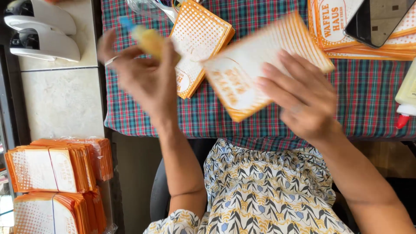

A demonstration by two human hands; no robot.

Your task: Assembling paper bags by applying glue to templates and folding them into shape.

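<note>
Landmark: the plaid cloth (pixel 208 117) is covering the table in front of the person, and every place below is being given relative to it.
Left hand: the left hand (pixel 145 80) is hovering above the cloth's left part, blurred by motion, with its fingers closing around a small yellow glue tube (pixel 148 40) with a blue tip.
Right hand: the right hand (pixel 303 102) is hanging over the middle of the cloth, its fingers spreading flat across an orange-and-white paper sleeve (pixel 260 65) and pinching it from above; the thumb is hidden underneath.
Paper sleeve: it is being held tilted above the cloth's centre, apart from the tube.
Step in hand: as I judge it, the tube and the sleeve are being brought together for gluing, with no contact between them showing yet.
Next move calls for: steadying the sleeve, since both hands are blurring, and bringing the blue tip to an edge or flap rather than the printed face.
Loose pile: more sleeves (pixel 201 37) are lying on the cloth's far side, between the two hands.
Far right corner: a flat stack (pixel 333 26) is sitting on the cloth under a dark phone (pixel 381 19).
Right edge: a pale glue bottle (pixel 407 97) with a red cap is lying on the cloth.
Off the cloth, near left: wrapped bundles (pixel 52 169) of sleeves are standing below it.
</note>
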